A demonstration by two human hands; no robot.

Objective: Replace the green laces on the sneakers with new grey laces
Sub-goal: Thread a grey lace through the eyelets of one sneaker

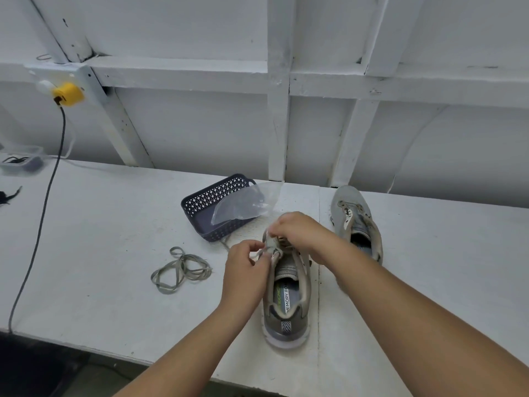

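Observation:
A grey sneaker (pixel 287 299) stands on the white table (pixel 100 239) with its heel toward me. My left hand (pixel 246 270) pinches a pale lace end (pixel 262 253) at the sneaker's left eyelets. Over the tongue, my right hand (pixel 297 232) grips the lace near the upper eyelets. A second grey sneaker (pixel 355 222) without a lace lies behind and to the right. A loose greenish-grey lace (pixel 180 270) is coiled on the table to the left of my hands.
A dark perforated basket (pixel 211 202) holding a clear plastic bag (pixel 243 207) stands behind the near sneaker. A dark cable (pixel 37 224) runs from a yellow plug (pixel 68 94) on the wall across the table's left side. A clear container (pixel 21 161) stands at the far left.

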